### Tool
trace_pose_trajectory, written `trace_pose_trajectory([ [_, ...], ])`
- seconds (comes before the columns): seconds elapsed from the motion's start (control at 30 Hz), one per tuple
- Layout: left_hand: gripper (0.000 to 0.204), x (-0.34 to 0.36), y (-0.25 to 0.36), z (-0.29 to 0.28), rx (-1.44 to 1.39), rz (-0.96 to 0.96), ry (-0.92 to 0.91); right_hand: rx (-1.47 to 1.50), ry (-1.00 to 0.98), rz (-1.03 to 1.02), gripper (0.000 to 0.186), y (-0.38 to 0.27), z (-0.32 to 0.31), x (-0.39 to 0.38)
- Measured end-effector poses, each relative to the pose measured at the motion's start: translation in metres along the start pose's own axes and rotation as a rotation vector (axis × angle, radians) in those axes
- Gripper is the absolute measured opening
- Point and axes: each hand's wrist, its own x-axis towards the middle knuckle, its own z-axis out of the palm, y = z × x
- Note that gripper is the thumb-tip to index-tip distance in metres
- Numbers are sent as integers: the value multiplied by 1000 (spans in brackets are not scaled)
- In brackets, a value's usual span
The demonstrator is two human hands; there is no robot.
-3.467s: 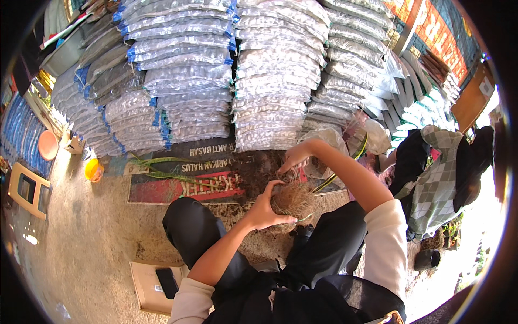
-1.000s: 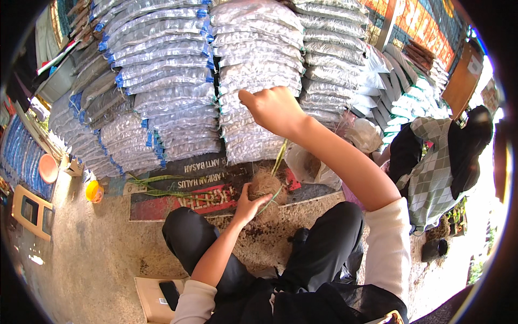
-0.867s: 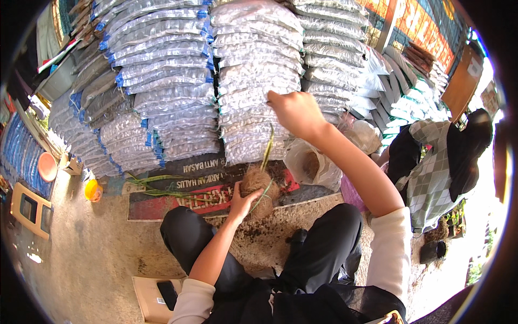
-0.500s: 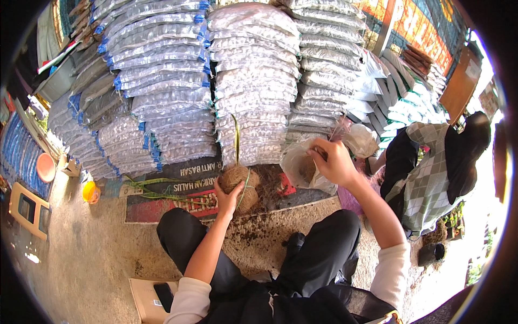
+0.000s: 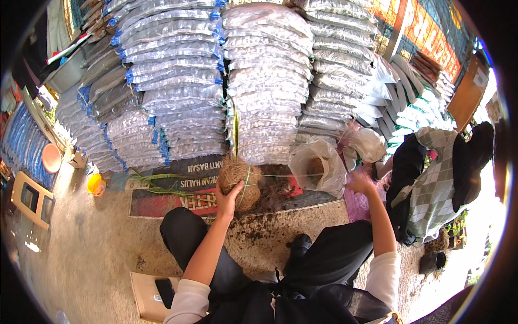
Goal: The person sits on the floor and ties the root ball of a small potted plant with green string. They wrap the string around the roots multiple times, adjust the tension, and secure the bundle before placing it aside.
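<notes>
My left hand [image 5: 226,201] is closed round the left side of a brown fibrous ball [image 5: 243,191] tied with thin green string [image 5: 275,175]. A long green leaf [image 5: 236,129] stands up from the ball's top. The string stretches rightward toward an open translucent plastic bag [image 5: 333,178] with brown material inside. My right hand [image 5: 359,180] is just beside the bag's right side, smeared by motion; I cannot tell what, if anything, it holds. Loose striped leaves [image 5: 162,191] lie left of the ball on a dark printed board [image 5: 156,205].
Tall stacks of filled sacks [image 5: 264,81] line the back. At right a person [image 5: 434,183] in checked clothing crouches by pots [image 5: 431,262]. A yellow bucket [image 5: 96,184] and plastic stool [image 5: 32,197] stand at left; a phone [image 5: 164,291] lies on cardboard [image 5: 141,294] near my knee.
My right hand came down from high above the ball to beside the bag, then moved further right and a little lower. My left hand still holds the ball, whose leaf now stands nearly upright.
</notes>
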Motion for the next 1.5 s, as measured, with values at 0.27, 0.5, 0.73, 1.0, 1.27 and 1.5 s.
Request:
trace_pose_trajectory([
  [0.27,74,-12,10,-12,55,138,-30,576,864,-212,45,-89,15,45],
  [0.5,73,-18,17,-4,24,143,-10,202,326,-738,25,-204,36,-23],
  [0.73,73,-17,16,-8,46,201,-37,264,238,-1048,17,-256,57,-59],
  [1.0,65,-17,13,-8,52,253,-56,199,157,-1032,14,-270,94,-79],
  [1.27,59,-16,13,-8,40,238,-29,535,77,-873,11,-270,94,-94],
  [1.5,59,-19,15,1,14,120,14,1095,-524,-510,7,-264,89,-98],
])
